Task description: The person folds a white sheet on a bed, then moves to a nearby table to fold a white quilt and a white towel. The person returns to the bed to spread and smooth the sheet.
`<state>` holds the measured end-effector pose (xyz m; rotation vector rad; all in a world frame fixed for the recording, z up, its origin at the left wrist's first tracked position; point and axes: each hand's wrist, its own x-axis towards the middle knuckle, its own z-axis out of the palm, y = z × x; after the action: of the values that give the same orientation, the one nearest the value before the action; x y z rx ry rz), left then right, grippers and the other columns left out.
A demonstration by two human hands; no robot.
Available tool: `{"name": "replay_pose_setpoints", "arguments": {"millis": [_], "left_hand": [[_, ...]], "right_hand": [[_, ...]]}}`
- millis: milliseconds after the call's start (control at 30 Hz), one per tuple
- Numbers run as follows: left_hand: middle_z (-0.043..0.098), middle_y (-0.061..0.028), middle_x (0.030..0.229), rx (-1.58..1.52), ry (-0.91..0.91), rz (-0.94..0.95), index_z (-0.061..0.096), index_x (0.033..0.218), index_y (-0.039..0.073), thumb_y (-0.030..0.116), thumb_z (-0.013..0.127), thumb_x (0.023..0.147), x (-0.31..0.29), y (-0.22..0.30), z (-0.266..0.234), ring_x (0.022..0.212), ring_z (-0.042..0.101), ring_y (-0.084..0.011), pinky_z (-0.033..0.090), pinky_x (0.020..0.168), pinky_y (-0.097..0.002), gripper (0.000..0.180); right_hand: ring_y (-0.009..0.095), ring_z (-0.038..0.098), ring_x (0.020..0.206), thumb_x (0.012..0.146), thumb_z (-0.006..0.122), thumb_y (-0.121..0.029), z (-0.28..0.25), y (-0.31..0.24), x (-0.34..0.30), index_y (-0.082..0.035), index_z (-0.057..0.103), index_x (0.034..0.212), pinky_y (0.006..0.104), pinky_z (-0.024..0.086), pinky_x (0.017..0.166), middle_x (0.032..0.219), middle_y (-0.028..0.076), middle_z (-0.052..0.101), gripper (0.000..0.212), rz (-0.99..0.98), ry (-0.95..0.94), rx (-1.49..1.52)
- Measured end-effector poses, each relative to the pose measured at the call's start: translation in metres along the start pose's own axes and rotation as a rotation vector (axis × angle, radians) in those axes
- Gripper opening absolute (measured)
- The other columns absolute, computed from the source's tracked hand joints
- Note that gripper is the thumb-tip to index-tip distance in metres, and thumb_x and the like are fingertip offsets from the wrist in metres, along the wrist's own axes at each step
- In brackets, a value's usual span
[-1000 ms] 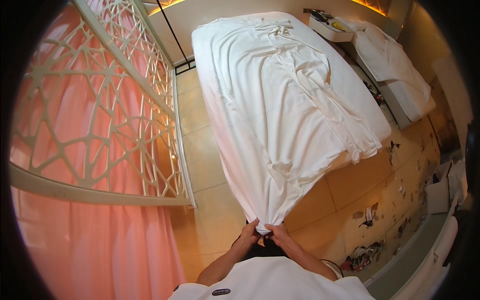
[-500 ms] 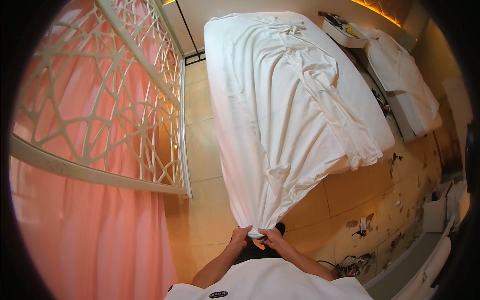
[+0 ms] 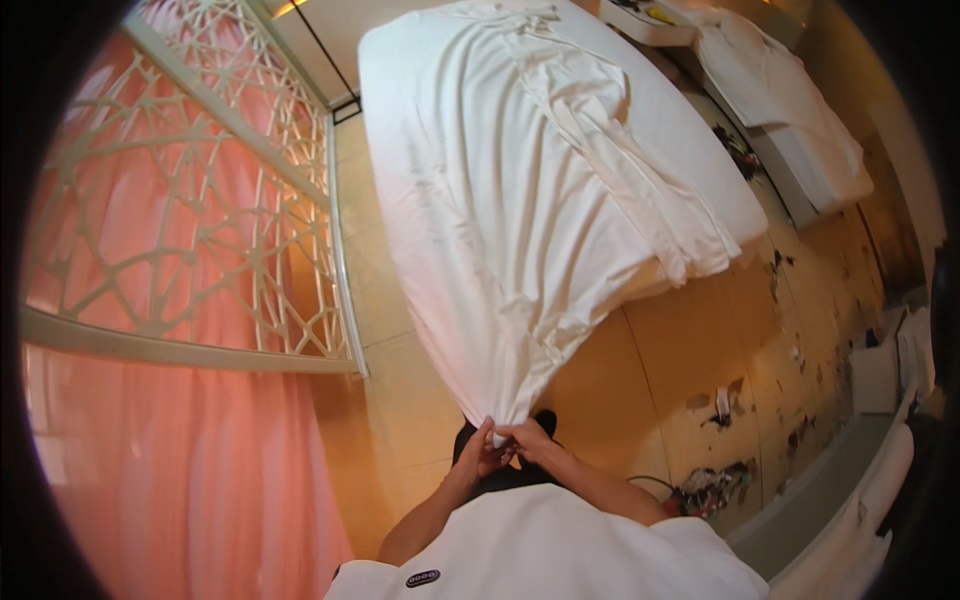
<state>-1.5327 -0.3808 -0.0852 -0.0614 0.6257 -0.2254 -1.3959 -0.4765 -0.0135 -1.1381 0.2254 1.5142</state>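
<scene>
A white bed sheet (image 3: 462,250) lies wrinkled over a bed (image 3: 700,150), and its near end is drawn off toward me into a gathered point. My left hand (image 3: 482,450) is closed on this bunched end. Right beside it, my right hand (image 3: 524,439) pinches the same end, thumbs close together in front of my body. The cloth stretches taut between my hands and the bed's near edge. A thicker, folded ridge of fabric runs lengthwise along the sheet's right part. My fingertips are partly hidden by the cloth.
Left stands a white lattice screen (image 3: 180,355) with a pink curtain (image 3: 200,460) behind it. A second, narrow bed (image 3: 790,130) with white cloth is at the far right. Scraps and debris (image 3: 715,490) lie on the tiled floor (image 3: 590,430) at right, near a white box (image 3: 875,378).
My hands have moved closer together, gathering the sheet's end into a narrower bunch. The view has shifted, so the bed sits farther up and left in the picture.
</scene>
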Motion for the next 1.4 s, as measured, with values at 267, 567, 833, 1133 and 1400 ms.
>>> {"name": "replay_pose_setpoints", "arguments": {"millis": [267,567,833,1133,1400], "left_hand": [[0.056,-0.0142,0.099,0.075,0.491,0.559,0.046,0.111,0.003,0.020,0.058,0.084,-0.002,0.006,0.041,0.084,0.056,-0.0269,0.049,0.067,-0.0376,0.034],[0.060,-0.0083,0.093,0.243,0.593,0.434,0.049,0.111,0.004,0.007,0.060,0.081,-0.073,0.038,0.087,0.072,0.057,-0.0181,0.041,0.045,-0.0253,0.033],[0.060,-0.0070,0.084,0.331,0.747,0.417,0.053,0.104,0.001,0.003,0.061,0.080,-0.077,0.072,0.081,0.060,0.054,-0.0146,0.036,0.040,-0.0227,0.026],[0.057,-0.0103,0.091,1.397,0.921,0.767,0.055,0.101,-0.003,0.007,0.066,0.074,0.006,0.086,0.067,0.081,0.055,-0.0190,0.046,0.066,-0.0308,0.032],[0.054,-0.0187,0.106,2.064,0.124,1.304,0.055,0.107,0.001,0.018,0.070,0.066,0.114,0.032,0.308,0.100,0.050,-0.0350,0.041,0.085,-0.0419,0.046]], "right_hand": [[0.018,0.058,0.075,0.075,0.065,-0.020,0.006,-0.014,0.004,-0.009,0.059,0.099,0.0351,0.047,0.061,0.088,0.004,0.062,0.027,0.066,0.024,0.083],[0.030,0.055,0.103,0.079,0.059,-0.017,-0.020,-0.102,0.080,-0.002,0.052,0.116,0.0464,0.044,0.090,0.115,0.013,0.057,0.040,-0.343,0.028,0.750],[0.027,0.057,0.098,0.081,0.057,-0.006,-0.110,-0.154,0.086,0.002,0.051,0.114,0.0415,0.048,0.087,0.109,0.013,0.057,0.034,-0.346,0.383,0.569],[0.026,0.056,0.097,0.077,0.062,-0.002,-0.093,-0.142,0.010,-0.002,0.053,0.111,0.0442,0.048,0.083,0.107,0.011,0.058,0.035,-0.534,0.307,0.628],[0.015,0.057,0.082,0.084,0.055,-0.023,-0.099,-0.103,0.024,-0.010,0.057,0.105,0.0285,0.047,0.064,0.096,0.004,0.059,0.025,-0.532,0.203,0.288]]}}
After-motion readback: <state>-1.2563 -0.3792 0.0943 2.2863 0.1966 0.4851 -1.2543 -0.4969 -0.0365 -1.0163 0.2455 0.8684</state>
